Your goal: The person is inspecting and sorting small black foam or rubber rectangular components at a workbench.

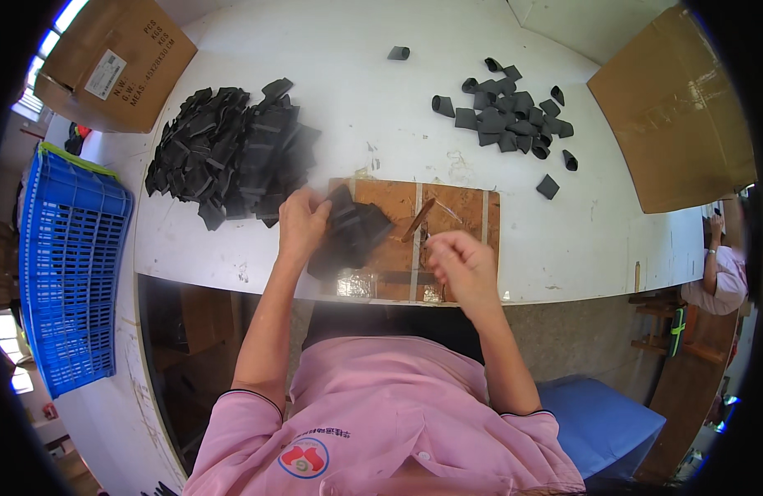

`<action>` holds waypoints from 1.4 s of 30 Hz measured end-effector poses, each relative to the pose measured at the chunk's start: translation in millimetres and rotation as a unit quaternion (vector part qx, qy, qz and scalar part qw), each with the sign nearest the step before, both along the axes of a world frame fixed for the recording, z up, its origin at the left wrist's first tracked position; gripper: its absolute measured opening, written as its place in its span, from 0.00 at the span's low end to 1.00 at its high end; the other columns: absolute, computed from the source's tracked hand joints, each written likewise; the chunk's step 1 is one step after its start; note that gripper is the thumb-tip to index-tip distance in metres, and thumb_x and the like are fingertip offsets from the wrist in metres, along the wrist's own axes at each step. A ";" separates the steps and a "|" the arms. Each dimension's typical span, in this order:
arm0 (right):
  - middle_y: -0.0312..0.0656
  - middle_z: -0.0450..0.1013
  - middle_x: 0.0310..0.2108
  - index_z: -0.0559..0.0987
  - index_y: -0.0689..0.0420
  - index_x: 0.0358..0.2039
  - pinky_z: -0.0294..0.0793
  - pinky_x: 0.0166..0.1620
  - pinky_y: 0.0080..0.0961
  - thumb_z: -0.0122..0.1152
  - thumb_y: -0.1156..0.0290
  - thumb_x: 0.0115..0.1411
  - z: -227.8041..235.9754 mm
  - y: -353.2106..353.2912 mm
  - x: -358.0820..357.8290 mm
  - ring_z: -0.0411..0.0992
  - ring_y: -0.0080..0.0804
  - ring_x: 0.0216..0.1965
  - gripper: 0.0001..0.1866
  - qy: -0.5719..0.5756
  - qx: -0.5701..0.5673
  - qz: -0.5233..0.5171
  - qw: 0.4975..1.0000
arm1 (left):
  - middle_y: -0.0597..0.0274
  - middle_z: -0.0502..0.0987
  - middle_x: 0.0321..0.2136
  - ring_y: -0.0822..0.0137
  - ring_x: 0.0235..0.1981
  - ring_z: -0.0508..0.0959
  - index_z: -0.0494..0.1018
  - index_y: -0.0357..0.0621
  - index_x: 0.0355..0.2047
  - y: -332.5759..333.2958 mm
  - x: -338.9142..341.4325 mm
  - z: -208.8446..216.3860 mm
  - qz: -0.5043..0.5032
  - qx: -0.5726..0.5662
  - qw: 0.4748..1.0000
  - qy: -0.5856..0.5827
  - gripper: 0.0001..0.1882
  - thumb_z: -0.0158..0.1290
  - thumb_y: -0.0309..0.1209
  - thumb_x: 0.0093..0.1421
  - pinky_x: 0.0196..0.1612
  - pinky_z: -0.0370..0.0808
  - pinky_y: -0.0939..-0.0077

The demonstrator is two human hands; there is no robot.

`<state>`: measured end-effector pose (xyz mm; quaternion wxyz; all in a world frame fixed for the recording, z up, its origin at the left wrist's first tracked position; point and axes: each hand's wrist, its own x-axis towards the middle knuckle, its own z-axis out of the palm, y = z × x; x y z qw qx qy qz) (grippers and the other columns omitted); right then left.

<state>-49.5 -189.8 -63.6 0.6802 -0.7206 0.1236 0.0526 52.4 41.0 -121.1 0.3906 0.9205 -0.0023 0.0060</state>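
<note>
Brightly and evenly lit, daylight glaring through a window (pixel 55 33) at upper left. White table (pixel 356 107) near overexposed, soft shadows only beneath its edge. Strong fisheye bending at the rim, black vignette in the corners. Slight motion blur on the right hand (pixel 464 264); centre otherwise sharp.

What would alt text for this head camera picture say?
A person's left hand holds a stack of black flat pieces over a wooden board on a white table, the right hand curled beside it. Black piles lie beyond.
</note>
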 end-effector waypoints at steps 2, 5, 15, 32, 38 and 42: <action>0.35 0.69 0.19 0.73 0.62 0.32 0.65 0.22 0.17 0.50 0.72 0.55 -3.3 12.0 -7.1 0.67 0.21 0.20 0.07 -0.025 -0.031 0.044 0.998 | 0.62 0.71 0.19 0.72 0.17 0.69 0.69 0.35 0.28 -2.7 -1.0 3.7 0.003 -0.022 0.999 -0.030 0.08 0.53 0.25 0.48 0.22 0.66 0.78; 0.40 0.69 0.20 0.72 0.62 0.32 0.67 0.23 0.22 0.55 0.70 0.52 11.4 35.2 -9.5 0.69 0.29 0.20 0.09 -0.184 -0.179 0.100 0.961 | 0.65 0.70 0.20 0.74 0.21 0.69 0.69 0.40 0.27 -9.5 -18.9 35.3 0.088 -0.525 0.840 0.106 0.04 0.52 0.26 0.52 0.24 0.66 0.81; 0.40 0.64 0.18 0.71 0.61 0.23 0.63 0.17 0.26 0.61 0.73 0.44 23.9 50.6 -4.2 0.65 0.33 0.16 0.08 -0.334 -0.292 -0.046 0.895 | 0.63 0.72 0.29 0.70 0.30 0.72 0.68 0.41 0.34 -60.0 -84.3 72.9 0.003 -0.713 0.615 0.337 0.07 0.48 0.28 0.54 0.33 0.70 0.75; 0.40 0.63 0.19 0.70 0.60 0.21 0.64 0.20 0.27 0.61 0.74 0.42 32.6 38.0 -18.5 0.66 0.35 0.20 0.08 -0.294 -0.353 -0.012 0.888 | 0.68 0.70 0.21 0.81 0.24 0.68 0.69 0.35 0.26 -68.1 -90.7 91.6 -0.031 -0.429 0.897 0.099 0.02 0.50 0.19 0.51 0.28 0.66 0.88; 0.43 0.66 0.24 0.73 0.62 0.30 0.68 0.24 0.27 0.59 0.77 0.46 38.9 31.0 -19.5 0.68 0.38 0.24 0.09 -0.316 -0.244 -0.030 0.916 | 0.66 0.72 0.19 0.79 0.23 0.69 0.70 0.34 0.26 -67.8 -97.6 90.8 -0.119 -0.421 0.893 0.102 0.02 0.49 0.19 0.49 0.29 0.67 0.86; 0.40 0.60 0.20 0.68 0.59 0.21 0.66 0.24 0.26 0.56 0.76 0.40 27.2 33.7 -12.1 0.64 0.35 0.22 0.07 -0.397 -0.400 0.001 0.826 | 0.68 0.72 0.19 0.81 0.19 0.70 0.69 0.35 0.26 -78.1 -102.3 80.2 -0.038 -0.261 0.962 -0.069 0.03 0.50 0.17 0.49 0.24 0.67 0.88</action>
